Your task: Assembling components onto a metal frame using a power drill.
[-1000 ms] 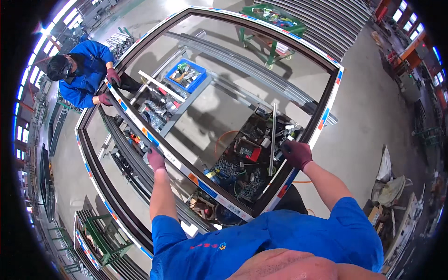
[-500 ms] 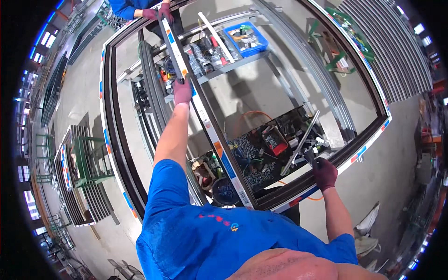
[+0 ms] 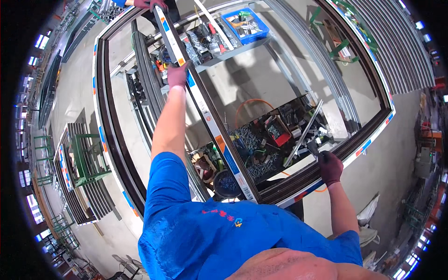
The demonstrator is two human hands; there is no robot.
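Note:
A large dark window frame (image 3: 298,183) with white, sticker-covered outer edges lies in front of me. A white and dark crossbar (image 3: 210,122) runs through it from my body to the far side. My left hand (image 3: 178,76), in a maroon glove, is closed around the crossbar past its middle. My right hand (image 3: 331,168), gloved alike, is closed at the near right side of the frame. A short black piece (image 3: 313,149) sticks out from its fingers over the inner edge; its kind cannot be made out.
A co-worker's gloved hands (image 3: 150,3) hold the crossbar's far end. Below the frame are a blue bin (image 3: 246,30), a red box of screws (image 3: 282,138), a dark bowl (image 3: 227,183) and loose metal profiles (image 3: 303,134). Green stands (image 3: 88,156) with profiles stand at left.
The view has shifted slightly, so the far side of the frame and the co-worker's hands sit higher in the picture. Both my hands keep their places on the frame.

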